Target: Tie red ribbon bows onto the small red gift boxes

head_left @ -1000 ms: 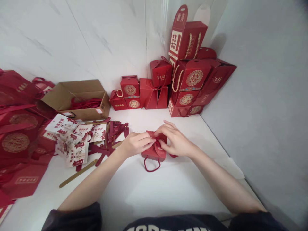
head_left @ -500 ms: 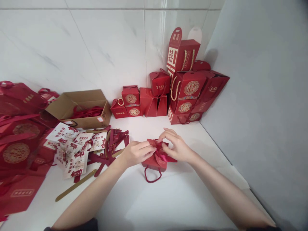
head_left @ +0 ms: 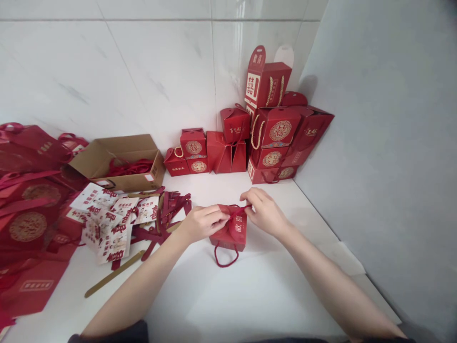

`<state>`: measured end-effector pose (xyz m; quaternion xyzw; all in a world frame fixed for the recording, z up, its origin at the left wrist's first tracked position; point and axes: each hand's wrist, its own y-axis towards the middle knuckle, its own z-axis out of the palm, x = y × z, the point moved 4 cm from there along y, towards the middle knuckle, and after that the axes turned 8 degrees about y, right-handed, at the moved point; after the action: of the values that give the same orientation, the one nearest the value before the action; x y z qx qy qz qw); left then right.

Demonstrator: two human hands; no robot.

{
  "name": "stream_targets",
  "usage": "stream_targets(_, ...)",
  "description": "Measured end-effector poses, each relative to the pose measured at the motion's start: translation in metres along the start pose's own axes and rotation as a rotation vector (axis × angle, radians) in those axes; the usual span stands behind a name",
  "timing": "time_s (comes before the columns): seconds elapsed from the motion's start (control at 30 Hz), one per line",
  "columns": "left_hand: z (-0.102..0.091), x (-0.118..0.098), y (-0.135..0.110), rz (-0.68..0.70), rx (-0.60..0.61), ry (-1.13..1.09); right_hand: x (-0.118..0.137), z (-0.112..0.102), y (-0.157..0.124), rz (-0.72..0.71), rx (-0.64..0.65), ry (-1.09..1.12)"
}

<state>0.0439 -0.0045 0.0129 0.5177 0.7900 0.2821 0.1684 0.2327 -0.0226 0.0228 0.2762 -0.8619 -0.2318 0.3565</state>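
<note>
A small red gift box [head_left: 233,242] with gold lettering on its top flap stands on the white table, a dark red cord handle [head_left: 226,265] hanging on its near side. Across its top runs a red ribbon [head_left: 243,209]. My left hand [head_left: 206,223] is closed at the box's left upper edge, its fingertips pinching the ribbon over the top. My right hand [head_left: 263,210] pinches the other end of the ribbon, a little above the box's right far corner. The ribbon is stretched between both hands. My fingers hide part of the box's top.
Left lie printed white cards [head_left: 114,243], dark red straps [head_left: 173,207] and a gold strip [head_left: 113,275]. Behind them a cardboard box [head_left: 143,183] holds red ribbons. Stacked red boxes [head_left: 280,128] stand at the back right, against the walls; larger red boxes [head_left: 39,267] fill the left side.
My right hand has moved slightly up, drawing the ribbon out to the right. The loose ribbon and fingers no longer cover the flap's lettering. My left hand stays nearly in place.
</note>
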Motion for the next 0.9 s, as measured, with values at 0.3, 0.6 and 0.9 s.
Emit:
stream_targets(0.3, -0.002, -0.002, 0.003, 0.011, -0.020, -0.015, -0.039, -0.056, -0.026, 0.446, 0.392, 0.138)
stream_targets(0.6, 0.002, 0.001, -0.002, 0.005, -0.001, -0.044, -0.016, 0.009, -0.021, 0.652, 0.470, 0.942)
stream_targets(0.9, -0.005, 0.017, 0.009, -0.512, 0.346, -0.413, -0.024, 0.013, -0.028, 0.760, 0.356, 0.949)
